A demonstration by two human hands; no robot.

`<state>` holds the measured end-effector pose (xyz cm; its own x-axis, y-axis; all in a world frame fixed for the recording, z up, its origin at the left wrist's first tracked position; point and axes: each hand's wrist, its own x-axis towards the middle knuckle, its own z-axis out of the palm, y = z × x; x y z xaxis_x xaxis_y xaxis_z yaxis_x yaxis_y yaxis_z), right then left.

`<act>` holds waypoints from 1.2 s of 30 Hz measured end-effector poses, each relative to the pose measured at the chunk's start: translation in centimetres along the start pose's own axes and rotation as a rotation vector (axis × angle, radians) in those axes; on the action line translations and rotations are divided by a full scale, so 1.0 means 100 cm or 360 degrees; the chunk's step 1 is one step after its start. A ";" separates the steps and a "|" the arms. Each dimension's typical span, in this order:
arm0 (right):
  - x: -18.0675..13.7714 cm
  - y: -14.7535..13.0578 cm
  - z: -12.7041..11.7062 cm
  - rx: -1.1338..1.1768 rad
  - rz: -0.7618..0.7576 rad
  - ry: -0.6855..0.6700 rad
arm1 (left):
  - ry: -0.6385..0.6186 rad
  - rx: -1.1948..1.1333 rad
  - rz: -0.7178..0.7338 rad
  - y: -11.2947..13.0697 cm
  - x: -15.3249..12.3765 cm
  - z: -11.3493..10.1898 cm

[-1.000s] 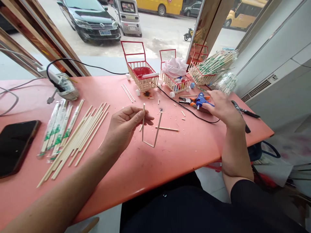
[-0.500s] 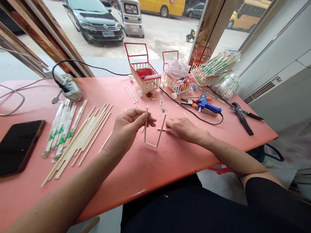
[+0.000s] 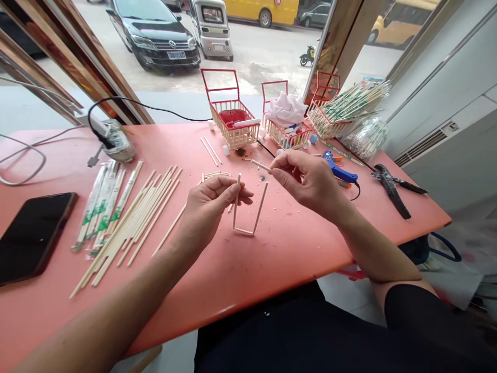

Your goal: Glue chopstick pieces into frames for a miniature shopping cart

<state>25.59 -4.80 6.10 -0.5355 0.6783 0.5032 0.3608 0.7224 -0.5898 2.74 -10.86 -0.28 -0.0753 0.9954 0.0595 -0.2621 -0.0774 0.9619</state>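
Observation:
My left hand (image 3: 213, 204) pinches one upright of a U-shaped wooden stick frame (image 3: 258, 211), whose joined crosspiece is at the bottom and whose two ends point up. To its right, my right hand (image 3: 310, 178) is closed on one end of a short wooden stick (image 3: 261, 166). The stick's free end points left, above the frame and apart from it. Several long chopsticks (image 3: 143, 217) lie in a loose row left of my left hand. A few short cut sticks (image 3: 213, 174) rest just behind its fingers.
Three small stick-built carts, one with red paste inside (image 3: 235, 124), stand at the back. A blue glue gun (image 3: 341, 171) lies partly behind my right hand, with black-handled cutters (image 3: 390, 189) farther right. Wrapped chopsticks (image 3: 103, 207), a phone (image 3: 34, 233) and a power strip (image 3: 116, 142) are at left.
My right hand has risen from the table, lifting the short stick above the frame's right upright. My left hand still holds the U-shaped frame in nearly the same place.

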 end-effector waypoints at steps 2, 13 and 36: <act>-0.002 -0.005 0.008 -0.0029 -0.0059 0.0029 | -0.0001 0.0014 0.0005 0.001 -0.001 0.001; -0.010 -0.010 0.023 -0.0292 -0.0165 0.0115 | 0.0009 0.0004 0.0030 0.008 -0.006 0.009; -0.010 -0.008 0.021 -0.0262 -0.0151 0.0058 | -0.0047 0.0023 0.0012 0.009 -0.006 0.008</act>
<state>24.25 -6.33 4.79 -0.5463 0.6085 0.5757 0.4320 0.7935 -0.4288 3.36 -11.51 0.76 -0.0491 0.9960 0.0746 -0.2475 -0.0845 0.9652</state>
